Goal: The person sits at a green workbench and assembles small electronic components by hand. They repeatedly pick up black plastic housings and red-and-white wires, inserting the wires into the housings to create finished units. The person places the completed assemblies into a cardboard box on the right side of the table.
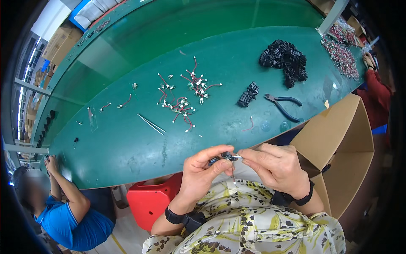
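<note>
My left hand [198, 171] pinches a small black plastic part [213, 161] between thumb and fingers, just in front of the table edge. A thin wire with a white end [234, 178] hangs below it. Closed in a pinch, my right hand [275, 167] meets the part from the right. A short silvery piece [237, 156] shows at its fingertips; its kind is too small to tell. On the table beyond lie silver tweezers [151, 124], a single red wire [249, 124] and blue-handled cutting pliers [284, 106].
Red wires with white connectors [182, 106] lie mid-table. Black plastic parts [284, 61] are heaped at right, with a smaller group [248, 94] nearer. An open cardboard box [334, 148] stands right, a red stool [152, 199] left. Co-workers sit at left [76, 220] and far right [378, 91].
</note>
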{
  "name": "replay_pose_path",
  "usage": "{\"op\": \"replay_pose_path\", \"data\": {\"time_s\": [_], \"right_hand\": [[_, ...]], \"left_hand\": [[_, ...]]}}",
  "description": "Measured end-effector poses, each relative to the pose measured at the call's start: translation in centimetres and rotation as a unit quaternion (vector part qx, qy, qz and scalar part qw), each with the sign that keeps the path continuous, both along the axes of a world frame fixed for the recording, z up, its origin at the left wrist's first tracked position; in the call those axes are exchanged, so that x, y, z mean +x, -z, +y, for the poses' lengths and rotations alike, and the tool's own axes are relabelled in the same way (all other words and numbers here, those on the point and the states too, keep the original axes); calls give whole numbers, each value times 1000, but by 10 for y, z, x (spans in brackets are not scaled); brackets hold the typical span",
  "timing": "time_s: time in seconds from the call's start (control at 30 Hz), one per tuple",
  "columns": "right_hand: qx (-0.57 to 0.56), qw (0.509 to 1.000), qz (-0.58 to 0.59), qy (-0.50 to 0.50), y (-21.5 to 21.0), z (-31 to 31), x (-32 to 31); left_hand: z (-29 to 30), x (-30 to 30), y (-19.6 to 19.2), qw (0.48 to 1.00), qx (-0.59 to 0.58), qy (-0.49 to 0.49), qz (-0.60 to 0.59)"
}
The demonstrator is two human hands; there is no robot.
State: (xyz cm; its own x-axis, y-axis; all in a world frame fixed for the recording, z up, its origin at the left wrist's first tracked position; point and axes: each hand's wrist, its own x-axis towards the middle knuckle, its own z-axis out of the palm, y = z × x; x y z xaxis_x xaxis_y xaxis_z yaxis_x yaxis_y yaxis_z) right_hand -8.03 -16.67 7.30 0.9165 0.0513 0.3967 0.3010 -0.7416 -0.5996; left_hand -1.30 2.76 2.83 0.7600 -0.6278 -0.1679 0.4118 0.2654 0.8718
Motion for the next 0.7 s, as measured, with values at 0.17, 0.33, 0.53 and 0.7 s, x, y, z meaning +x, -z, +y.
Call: {"op": "replay_pose_path", "data": {"time_s": [0.17,0.33,0.53,0.7], "right_hand": [[-24,1000,-2,-7,-1,1,2],[10,999,-25,32,14,10,1],[103,991,28,77,20,24,5],[156,980,122,32,1,8,13]], "left_hand": [[0,1,0,999,10,-4,-49],[-7,-2,0,996,16,-46,-77],[-13,-1,3,992,51,-88,-74],[-8,4,6,993,45,-94,-52]]}}
